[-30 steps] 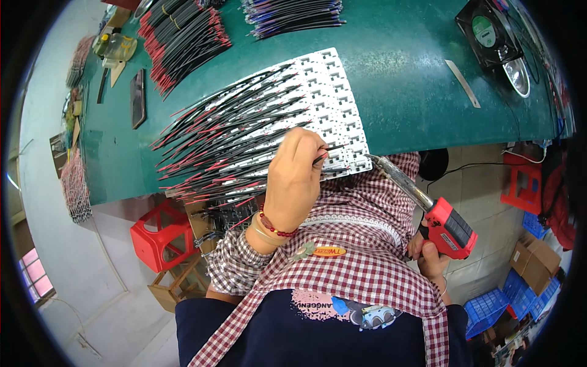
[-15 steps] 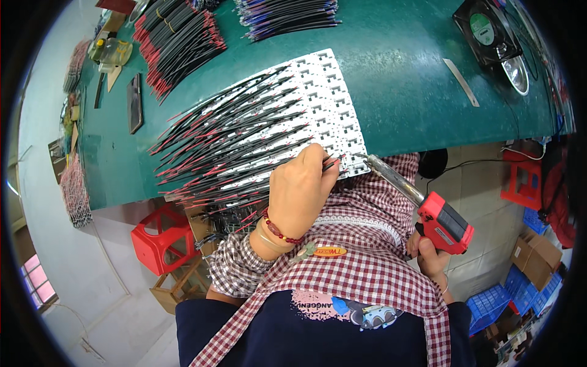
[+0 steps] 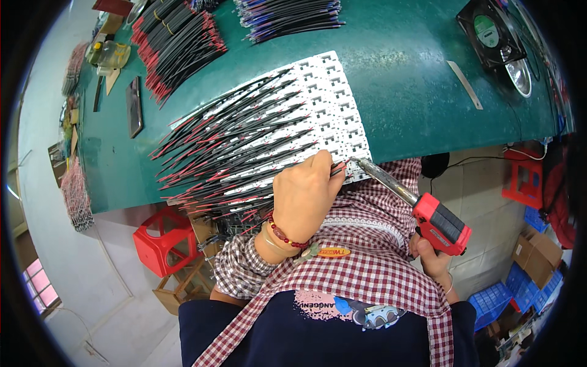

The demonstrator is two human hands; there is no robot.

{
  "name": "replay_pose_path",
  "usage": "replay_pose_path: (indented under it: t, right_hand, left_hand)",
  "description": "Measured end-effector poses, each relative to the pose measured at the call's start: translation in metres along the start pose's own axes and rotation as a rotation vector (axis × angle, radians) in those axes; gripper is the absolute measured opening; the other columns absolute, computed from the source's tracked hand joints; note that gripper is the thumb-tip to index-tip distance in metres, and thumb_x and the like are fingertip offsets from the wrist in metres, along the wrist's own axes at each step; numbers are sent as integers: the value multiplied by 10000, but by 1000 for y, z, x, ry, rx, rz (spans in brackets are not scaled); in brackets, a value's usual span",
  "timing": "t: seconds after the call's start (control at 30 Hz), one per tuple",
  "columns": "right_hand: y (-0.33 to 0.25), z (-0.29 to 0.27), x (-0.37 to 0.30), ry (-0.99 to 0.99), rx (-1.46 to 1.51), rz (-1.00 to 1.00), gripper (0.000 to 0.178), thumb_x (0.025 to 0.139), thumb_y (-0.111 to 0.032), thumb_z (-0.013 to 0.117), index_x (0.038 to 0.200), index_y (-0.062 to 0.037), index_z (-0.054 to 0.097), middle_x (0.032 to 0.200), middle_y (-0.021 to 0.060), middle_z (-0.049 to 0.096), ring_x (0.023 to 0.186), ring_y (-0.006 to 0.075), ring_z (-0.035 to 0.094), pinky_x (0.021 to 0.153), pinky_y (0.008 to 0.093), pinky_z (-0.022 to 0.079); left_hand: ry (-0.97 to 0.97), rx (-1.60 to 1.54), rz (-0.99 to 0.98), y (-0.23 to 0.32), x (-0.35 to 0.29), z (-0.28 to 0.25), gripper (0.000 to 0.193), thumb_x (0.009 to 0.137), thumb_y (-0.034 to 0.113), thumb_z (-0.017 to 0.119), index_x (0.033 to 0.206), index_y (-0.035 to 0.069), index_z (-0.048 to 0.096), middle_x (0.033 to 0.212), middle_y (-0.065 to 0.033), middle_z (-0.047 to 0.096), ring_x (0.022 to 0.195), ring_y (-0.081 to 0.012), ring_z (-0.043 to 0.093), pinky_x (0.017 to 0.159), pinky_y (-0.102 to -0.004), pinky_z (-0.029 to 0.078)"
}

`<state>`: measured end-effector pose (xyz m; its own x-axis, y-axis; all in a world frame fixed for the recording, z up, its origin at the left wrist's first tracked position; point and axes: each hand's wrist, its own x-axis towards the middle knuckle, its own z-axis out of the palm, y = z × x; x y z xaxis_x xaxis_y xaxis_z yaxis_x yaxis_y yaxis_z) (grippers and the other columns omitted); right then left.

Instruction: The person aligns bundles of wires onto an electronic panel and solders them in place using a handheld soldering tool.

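Observation:
My left hand (image 3: 309,189) is closed, thumb and fingertips pinching a thin black wire with a red end (image 3: 340,166) over the near right corner of a white board (image 3: 333,101). That board is made up of rows of small white parts with dark slots. Many black wires with red ends (image 3: 232,140) lie across it and fan out to the left. My right hand (image 3: 433,257) grips a red and black soldering gun (image 3: 441,223), its fingers partly behind the handle. The tool's metal tip points left and sits close beside the wire end; whether they touch I cannot tell.
Bundles of black wires with red ends (image 3: 177,46) and blue-ended ones (image 3: 290,18) lie at the back of the green table (image 3: 403,92). A phone (image 3: 134,107) is at left, a metal strip (image 3: 465,84) and black fan (image 3: 492,33) at right. Red stools (image 3: 162,241) stand below.
The soldering gun's tip has shifted a little left, closer to the wire end in my left hand. My left hand is slightly lower and further right in the picture.

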<state>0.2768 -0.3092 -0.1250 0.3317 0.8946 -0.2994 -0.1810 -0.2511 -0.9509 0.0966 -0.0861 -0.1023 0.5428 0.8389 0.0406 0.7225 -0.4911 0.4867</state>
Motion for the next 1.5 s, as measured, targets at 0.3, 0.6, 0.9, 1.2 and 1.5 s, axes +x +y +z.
replay_pose_path:
  t: [0.3, 0.6, 0.9, 1.2, 1.5]
  right_hand:
    - [2, -1, -2, -33, -115, -1, 232, 889, -162, 616, 997, 33, 554, 735, 57, 554, 633, 128, 519, 589, 276, 438]
    - [-11, 2, -5, -34, 184, 88, 86, 883, -68, 599, 922, 8, 582, 795, 52, 583, 706, 128, 546, 637, 276, 448]
    - [4, 0, -13, -53, 14, 27, 64, 881, -46, 604, 913, 9, 593, 778, 35, 582, 689, 124, 540, 635, 277, 450]
    - [17, -5, -23, -27, -161, 26, 97, 865, -47, 632, 946, 4, 615, 809, 48, 610, 726, 133, 571, 663, 292, 472]
    - [7, 0, -20, -13, -161, 31, 114, 859, -58, 643, 957, -4, 616, 832, 42, 616, 749, 127, 572, 674, 287, 468]
  left_hand:
    - [-25, -6, 10, 0, 1, -1, 259, 819, 201, 683, 696, 46, 517, 598, -139, 585, 496, -332, 570, 454, -403, 435]
    - [-47, -19, 13, -2, 5, -5, 253, 820, 198, 678, 700, 42, 520, 605, -147, 585, 516, -343, 572, 473, -417, 436]
    - [-221, 58, 215, -15, 22, -16, 237, 818, 226, 673, 751, 48, 532, 655, -118, 594, 583, -326, 593, 513, -409, 457]
    - [-266, 121, 317, -15, 29, -19, 245, 809, 251, 676, 747, 59, 535, 660, -98, 594, 584, -309, 595, 525, -405, 461]
    - [-258, 117, 342, -13, 32, -19, 239, 798, 247, 678, 747, 60, 539, 661, -98, 596, 590, -301, 601, 530, -402, 467]
